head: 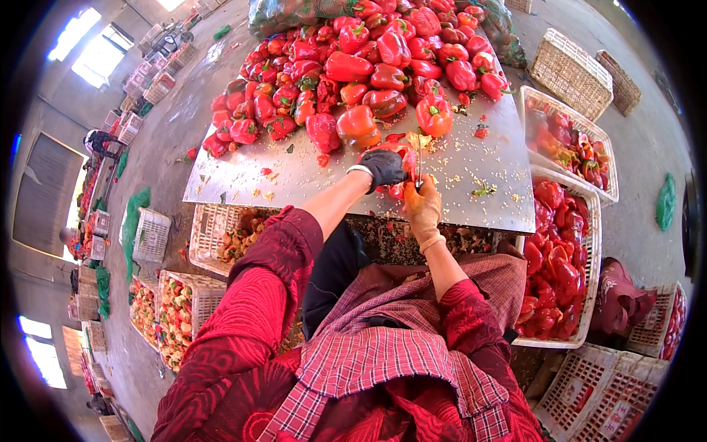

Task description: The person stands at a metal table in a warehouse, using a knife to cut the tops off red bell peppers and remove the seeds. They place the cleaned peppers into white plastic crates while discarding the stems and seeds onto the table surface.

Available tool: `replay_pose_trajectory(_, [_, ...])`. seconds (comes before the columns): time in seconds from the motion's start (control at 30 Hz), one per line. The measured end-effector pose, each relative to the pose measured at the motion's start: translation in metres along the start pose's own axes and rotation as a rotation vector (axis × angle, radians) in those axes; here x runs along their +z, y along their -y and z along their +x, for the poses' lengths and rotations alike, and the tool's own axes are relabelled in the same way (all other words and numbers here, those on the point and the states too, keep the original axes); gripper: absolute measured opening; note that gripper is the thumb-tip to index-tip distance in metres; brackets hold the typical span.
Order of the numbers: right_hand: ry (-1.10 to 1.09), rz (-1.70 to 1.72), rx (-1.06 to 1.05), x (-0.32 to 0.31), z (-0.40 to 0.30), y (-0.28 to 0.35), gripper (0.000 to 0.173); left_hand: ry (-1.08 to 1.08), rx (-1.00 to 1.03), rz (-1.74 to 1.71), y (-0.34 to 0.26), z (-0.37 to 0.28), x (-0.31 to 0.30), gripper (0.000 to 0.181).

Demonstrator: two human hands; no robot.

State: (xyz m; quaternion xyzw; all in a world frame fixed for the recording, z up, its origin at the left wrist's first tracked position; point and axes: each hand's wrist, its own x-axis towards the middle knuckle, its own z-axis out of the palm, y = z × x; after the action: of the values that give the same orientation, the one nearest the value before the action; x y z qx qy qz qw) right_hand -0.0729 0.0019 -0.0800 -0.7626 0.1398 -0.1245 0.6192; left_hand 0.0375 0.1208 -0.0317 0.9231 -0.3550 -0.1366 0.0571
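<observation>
My left hand [384, 168], in a dark glove, holds a red bell pepper [399, 150] low over the near part of a metal table [326, 190]. A light orange glove covers my right hand [422, 204], which grips a knife [418, 171] by its handle, the thin blade pointing away from me beside the pepper. A yellowish torn piece [418, 140] lies at the blade's far end. Beyond my hands is a large heap of red bell peppers [349, 67], the closest ones just past the held pepper. Seeds and red scraps are scattered over the metal.
Right of the table, one white crate [594, 276] holds opened red peppers and another [610, 143] holds mixed pepper pieces. Crates of cores [177, 315] stand at the left, one [207, 237] partly under the table edge. A person [101, 145] bends over far left.
</observation>
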Motion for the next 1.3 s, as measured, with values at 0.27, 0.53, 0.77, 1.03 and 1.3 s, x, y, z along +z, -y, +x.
replay_pose_trajectory(0.27, [0.027, 0.354, 0.24, -0.036, 0.012, -0.002, 0.015, -0.098, -0.139, -0.967, -0.038, -0.03, -0.015, 0.02])
replay_pose_trajectory(0.53, [0.228, 0.415, 0.229, -0.046, 0.008, 0.006, 0.023, -0.402, 0.324, -0.218, -0.039, -0.04, 0.006, 0.028])
replay_pose_trajectory(0.77, [0.288, 0.319, 0.251, -0.046, 0.016, 0.0, 0.017, -0.168, 0.333, -0.321, -0.037, -0.041, 0.012, 0.032])
replay_pose_trajectory(1.03, [0.363, 0.292, 0.526, -0.06, 0.01, 0.026, 0.018, -0.662, -0.294, -0.558, -0.029, -0.063, 0.013, 0.016])
replay_pose_trajectory(1.3, [0.285, -0.227, 0.274, -0.081, 0.025, 0.091, 0.036, -0.28, 0.047, 0.249, -0.068, -0.072, -0.019, 0.038])
